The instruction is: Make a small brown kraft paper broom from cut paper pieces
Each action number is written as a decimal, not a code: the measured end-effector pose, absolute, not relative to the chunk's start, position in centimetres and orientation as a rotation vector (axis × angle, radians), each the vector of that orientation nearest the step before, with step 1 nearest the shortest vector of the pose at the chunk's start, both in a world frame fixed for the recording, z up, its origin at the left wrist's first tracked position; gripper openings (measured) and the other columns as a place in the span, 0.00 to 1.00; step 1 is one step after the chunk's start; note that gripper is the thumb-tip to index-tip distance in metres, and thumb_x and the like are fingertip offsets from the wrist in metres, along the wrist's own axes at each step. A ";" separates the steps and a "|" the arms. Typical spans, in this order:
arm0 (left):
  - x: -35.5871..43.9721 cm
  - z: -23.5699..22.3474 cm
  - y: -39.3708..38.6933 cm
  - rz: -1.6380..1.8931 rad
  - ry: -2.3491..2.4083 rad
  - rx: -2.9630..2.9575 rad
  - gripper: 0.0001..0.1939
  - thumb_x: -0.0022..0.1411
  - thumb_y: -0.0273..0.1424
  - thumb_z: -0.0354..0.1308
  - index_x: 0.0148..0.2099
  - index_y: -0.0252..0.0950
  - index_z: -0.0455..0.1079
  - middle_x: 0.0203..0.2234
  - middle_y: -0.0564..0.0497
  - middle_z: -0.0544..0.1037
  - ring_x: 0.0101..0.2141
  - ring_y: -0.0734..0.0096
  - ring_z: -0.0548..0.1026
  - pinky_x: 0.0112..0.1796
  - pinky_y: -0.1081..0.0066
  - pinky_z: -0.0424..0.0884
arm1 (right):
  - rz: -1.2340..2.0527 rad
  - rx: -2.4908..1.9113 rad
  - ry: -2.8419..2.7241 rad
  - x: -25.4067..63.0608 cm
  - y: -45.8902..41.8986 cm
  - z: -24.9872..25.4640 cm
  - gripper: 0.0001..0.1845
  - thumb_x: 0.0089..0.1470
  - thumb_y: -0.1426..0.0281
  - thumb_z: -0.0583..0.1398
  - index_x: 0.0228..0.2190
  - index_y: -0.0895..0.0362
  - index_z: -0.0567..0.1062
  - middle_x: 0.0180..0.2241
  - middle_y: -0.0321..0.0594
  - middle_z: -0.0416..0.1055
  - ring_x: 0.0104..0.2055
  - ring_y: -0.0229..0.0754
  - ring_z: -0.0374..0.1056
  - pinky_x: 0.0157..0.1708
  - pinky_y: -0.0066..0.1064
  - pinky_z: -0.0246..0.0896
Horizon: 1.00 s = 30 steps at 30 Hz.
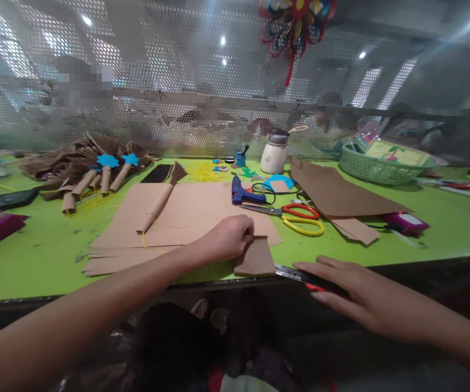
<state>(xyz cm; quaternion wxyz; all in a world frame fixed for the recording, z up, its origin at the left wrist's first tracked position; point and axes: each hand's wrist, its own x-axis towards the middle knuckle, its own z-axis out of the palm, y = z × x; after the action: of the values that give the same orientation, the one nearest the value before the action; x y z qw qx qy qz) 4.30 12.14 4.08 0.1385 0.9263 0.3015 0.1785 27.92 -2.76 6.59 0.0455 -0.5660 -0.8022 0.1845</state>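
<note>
from where i stand, the tabletop (455,218) is a loud lime green. the folded kraft paper (255,260) is plain tan, like the stacked sheets (206,209), while the large paper sheet (345,190) runs a deeper brown. the cutter (294,273) shows silver, black and a bit of red. i see a dark blue glue gun (246,195), scissors (303,225) with one orange-red loop and one yellow, bright blue star cutouts (107,161), yellow shreds (208,172), a white bottle (273,157) with a dark grey lid, and a pale green basket (371,167).
</note>
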 end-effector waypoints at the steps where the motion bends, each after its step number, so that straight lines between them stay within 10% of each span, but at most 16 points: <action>1: 4.4 4.2 11.9 0.501 0.880 2.703 0.04 0.55 0.25 0.50 0.30 0.34 0.67 0.26 0.49 0.71 0.27 0.69 0.67 0.28 0.72 0.61 | 0.555 -1.723 -2.455 28.0 -2.8 6.6 0.25 0.57 0.57 0.50 0.55 0.46 0.61 0.52 0.44 0.65 0.55 0.52 0.59 0.52 0.45 0.57; 16: 4.3 3.6 9.3 0.496 0.914 3.046 0.08 0.62 0.32 0.48 0.42 0.35 0.63 0.34 0.47 0.66 0.35 0.65 0.65 0.34 0.69 0.64 | 0.546 -1.584 -2.438 28.5 -3.0 4.6 0.22 0.58 0.61 0.51 0.55 0.46 0.63 0.46 0.43 0.70 0.47 0.49 0.67 0.44 0.39 0.64; 30: 4.2 5.2 9.5 0.312 0.434 3.141 0.09 0.63 0.27 0.46 0.33 0.33 0.67 0.29 0.46 0.67 0.33 0.66 0.65 0.35 0.69 0.63 | 0.668 -1.575 -2.383 28.3 -2.9 5.2 0.23 0.57 0.60 0.52 0.53 0.47 0.65 0.49 0.43 0.69 0.48 0.49 0.66 0.48 0.41 0.61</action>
<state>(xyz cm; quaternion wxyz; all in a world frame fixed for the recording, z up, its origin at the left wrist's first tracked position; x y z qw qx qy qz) 4.25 9.52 5.24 -0.0224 0.9856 0.1362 0.0980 28.32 -2.87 5.16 0.1038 -0.5340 -0.8079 0.2266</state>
